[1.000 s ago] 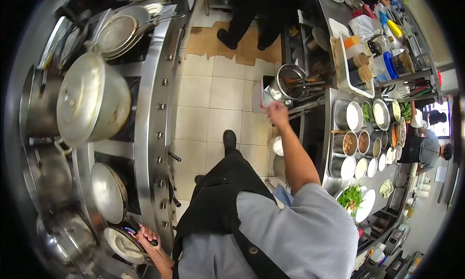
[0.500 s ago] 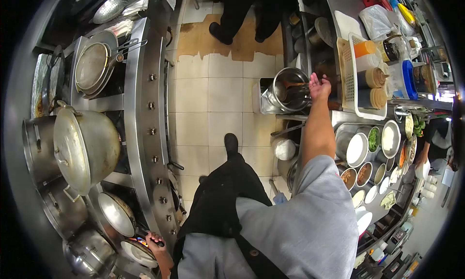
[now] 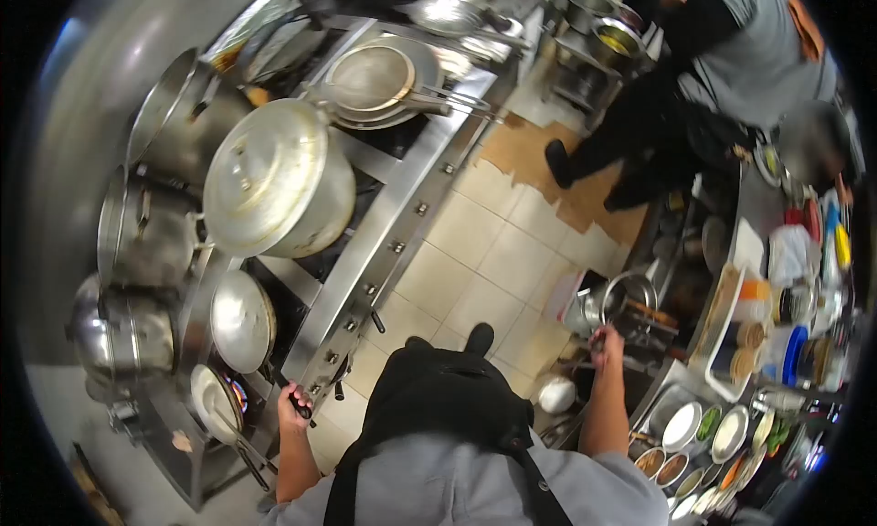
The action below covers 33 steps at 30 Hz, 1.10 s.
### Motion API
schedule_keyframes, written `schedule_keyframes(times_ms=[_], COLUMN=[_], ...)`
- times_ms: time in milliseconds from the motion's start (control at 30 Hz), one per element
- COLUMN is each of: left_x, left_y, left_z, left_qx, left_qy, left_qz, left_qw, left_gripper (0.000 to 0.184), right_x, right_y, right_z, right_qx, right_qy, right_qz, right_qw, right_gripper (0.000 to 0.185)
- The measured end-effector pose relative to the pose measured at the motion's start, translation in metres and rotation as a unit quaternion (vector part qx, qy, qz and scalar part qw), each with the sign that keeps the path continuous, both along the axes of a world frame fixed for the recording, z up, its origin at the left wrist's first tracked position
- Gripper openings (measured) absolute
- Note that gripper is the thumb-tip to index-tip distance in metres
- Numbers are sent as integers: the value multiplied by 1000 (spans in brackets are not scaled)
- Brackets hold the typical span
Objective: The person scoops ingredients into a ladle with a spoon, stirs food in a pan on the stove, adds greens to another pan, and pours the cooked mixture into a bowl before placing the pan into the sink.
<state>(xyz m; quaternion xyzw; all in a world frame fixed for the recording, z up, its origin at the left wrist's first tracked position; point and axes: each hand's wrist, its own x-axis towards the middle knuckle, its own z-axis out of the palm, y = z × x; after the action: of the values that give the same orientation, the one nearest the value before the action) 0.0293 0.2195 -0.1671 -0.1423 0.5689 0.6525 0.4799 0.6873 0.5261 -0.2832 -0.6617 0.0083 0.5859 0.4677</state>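
Note:
My left hand is closed around the black handle of a frying pan on the stove at lower left. Just below that pan, a smaller pan sits beside a burner flame, with utensils lying across it. My right hand is closed at the near side of a steel pot, which has ladles and other utensils in it. What its fingers hold is too small to make out. A big lidded pot stands on the stove above the pans.
Strainers rest at the stove's top. Another person stands at upper right on brown cardboard. On the right are a bottle basket and steel containers of ingredients. Steel pots line the far left.
The view has turned toward the stove, and more of the other person shows. My right hand has gone from open beside the utensils to closed near the pot. My left hand keeps the pan handle.

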Motion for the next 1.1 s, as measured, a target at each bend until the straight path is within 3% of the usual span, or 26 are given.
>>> schedule_keyframes(times_ms=[33,67,133,167,300,433,567,633,700,767,833,1100], left_x=[5,6,5,1,-5,-3,-7,0,1,-3,-3,58], left_y=[0,2,4,4,6,11,1,3,7,7,5,22], left_z=[4,3,1,-1,-15,-11,-23,-4,15,26,35,157], left_qx=[7,68,97,112,119,114,132,125,95,100,109,91], left_qy=[4,-33,-58,-70,-80,-69,-55,-19,54,52,61,109], left_qz=[6,1,-1,-5,-5,-12,-3,26,20,34,37,133], left_qw=[1000,997,994,991,990,991,990,992,994,993,992,981], left_gripper=[5,9,11,13,17,16,19,10,12,17,16,19], right_x=[-22,-56,-84,-102,-168,-231,-299,-331,-367,-408,-451,-612], right_y=[-15,-24,-53,-66,-88,-70,-5,43,101,158,226,390], right_z=[12,62,73,95,185,241,292,313,336,354,363,351], right_qx=[30,42,77,121,136,227,299,350,383,425,404,351], right_qy=[-43,-65,-54,-24,93,144,159,210,181,135,53,78], right_qz=[-11,50,44,58,57,168,242,294,383,454,517,583], right_qw=[999,996,995,991,985,949,909,864,821,771,753,728], right_gripper=[13,15,18,13,24,33,40,45,46,37,37,11])
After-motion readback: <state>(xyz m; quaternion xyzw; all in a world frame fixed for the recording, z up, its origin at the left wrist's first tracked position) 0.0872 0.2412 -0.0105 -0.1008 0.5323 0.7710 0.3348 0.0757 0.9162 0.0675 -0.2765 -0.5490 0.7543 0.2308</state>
